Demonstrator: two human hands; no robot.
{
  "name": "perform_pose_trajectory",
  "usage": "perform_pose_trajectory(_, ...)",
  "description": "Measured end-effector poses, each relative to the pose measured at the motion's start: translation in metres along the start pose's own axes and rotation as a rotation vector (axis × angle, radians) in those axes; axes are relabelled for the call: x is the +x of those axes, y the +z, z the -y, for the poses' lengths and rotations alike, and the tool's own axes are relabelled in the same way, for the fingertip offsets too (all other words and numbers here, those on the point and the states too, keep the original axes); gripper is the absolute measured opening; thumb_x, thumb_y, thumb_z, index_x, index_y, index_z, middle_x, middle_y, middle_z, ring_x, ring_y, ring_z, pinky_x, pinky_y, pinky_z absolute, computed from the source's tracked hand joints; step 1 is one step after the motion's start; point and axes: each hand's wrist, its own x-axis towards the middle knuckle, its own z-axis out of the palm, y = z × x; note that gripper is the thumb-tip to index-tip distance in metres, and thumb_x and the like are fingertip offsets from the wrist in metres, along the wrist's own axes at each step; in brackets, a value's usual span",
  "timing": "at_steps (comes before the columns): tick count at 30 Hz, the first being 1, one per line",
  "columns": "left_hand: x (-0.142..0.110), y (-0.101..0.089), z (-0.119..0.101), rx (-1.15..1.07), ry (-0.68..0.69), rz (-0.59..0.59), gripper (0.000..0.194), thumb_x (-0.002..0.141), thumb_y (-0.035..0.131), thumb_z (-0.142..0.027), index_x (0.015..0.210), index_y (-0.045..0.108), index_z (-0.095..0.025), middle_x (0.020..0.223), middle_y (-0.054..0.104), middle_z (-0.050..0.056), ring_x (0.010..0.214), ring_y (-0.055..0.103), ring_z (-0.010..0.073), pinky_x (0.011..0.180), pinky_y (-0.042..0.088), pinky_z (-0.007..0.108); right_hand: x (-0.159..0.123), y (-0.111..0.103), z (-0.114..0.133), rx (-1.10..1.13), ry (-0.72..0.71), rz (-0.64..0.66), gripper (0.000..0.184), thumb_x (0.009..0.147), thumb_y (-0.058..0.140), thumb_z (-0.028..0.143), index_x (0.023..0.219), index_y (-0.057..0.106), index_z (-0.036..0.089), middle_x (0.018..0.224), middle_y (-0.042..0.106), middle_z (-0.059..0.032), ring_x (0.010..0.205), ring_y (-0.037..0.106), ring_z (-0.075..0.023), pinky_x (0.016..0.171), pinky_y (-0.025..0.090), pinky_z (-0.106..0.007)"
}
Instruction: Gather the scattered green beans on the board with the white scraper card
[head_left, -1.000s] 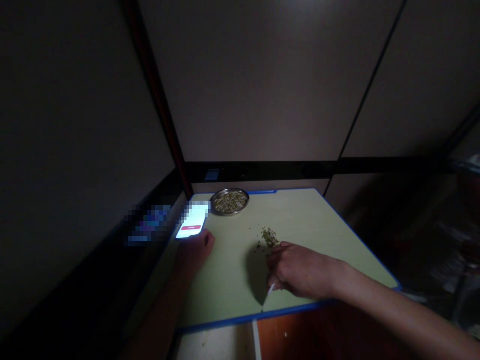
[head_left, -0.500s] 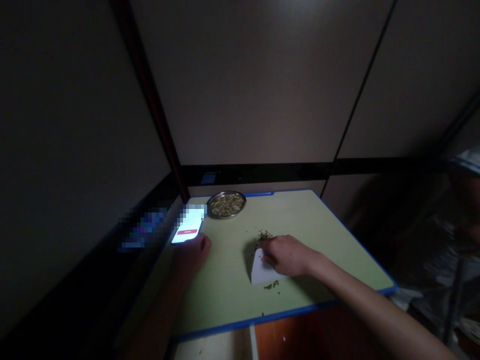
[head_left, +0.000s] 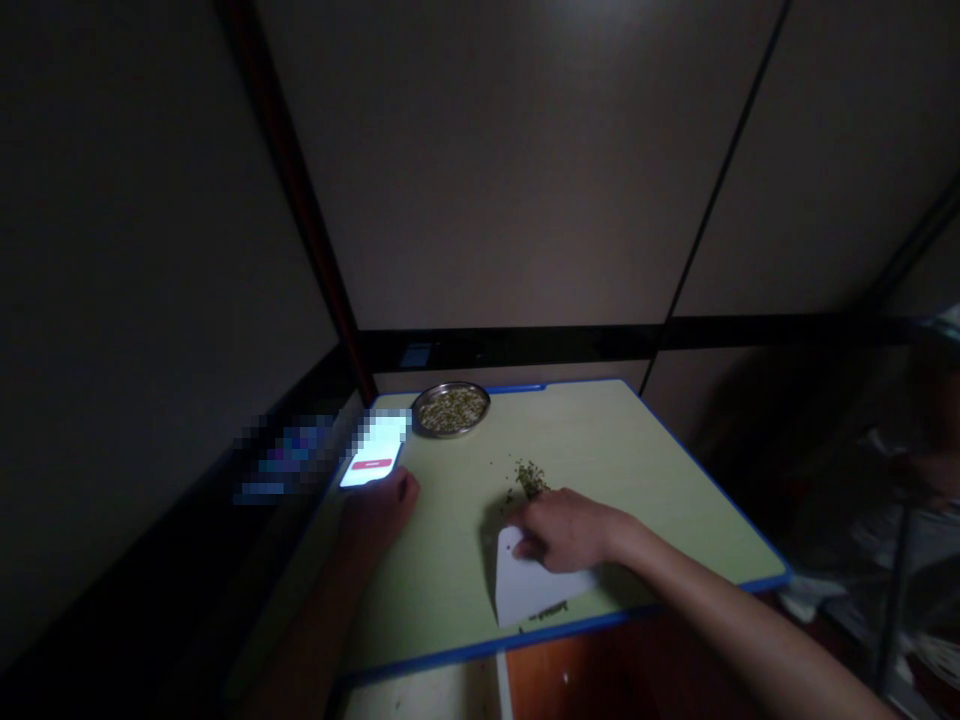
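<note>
My right hand (head_left: 568, 530) grips a white dough scraper (head_left: 529, 594), a flat sheet with rounded corners and a small hole. The scraper stands tilted on the pale green tabletop (head_left: 442, 570). Along its lower edge lies a line of small green grains (head_left: 546, 612), close to the table's front edge. Just beyond my fingers is a loose pile of the same grains (head_left: 531, 477), with a few stray ones around it. My left hand (head_left: 384, 505) rests closed in a loose fist on the left side, against the lower end of a lit phone (head_left: 373, 455).
A round metal plate (head_left: 451, 432) with green and white bits stands at the far left of the table. Blue trim (head_left: 442, 657) borders the tabletop. An open drawer (head_left: 577, 675) lies below the front edge. Blurred clutter, including a person's arm, is at the right.
My right hand has pulled the scraper toward the front edge, and the near grains have moved with it into a line. More of the far pile shows. My left hand stays put.
</note>
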Motion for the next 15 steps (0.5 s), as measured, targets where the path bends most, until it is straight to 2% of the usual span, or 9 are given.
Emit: perform_pose_trajectory(15,0.001,-0.002,0.000,0.015,0.020,0.021,0.032,0.089,0.035,-0.038,0.084,0.062,-0.021,0.073,0.068,0.003,0.064,0.059,0.0154,0.056,0.029,0.024,-0.004,0.014,-0.012,0.148,0.026,0.011,0.024,0.085,0.051,0.034,0.098,0.065,0.018,0.092,0.070,-0.0068,0.080,0.063,-0.0195,0.063,0.041,-0.027)
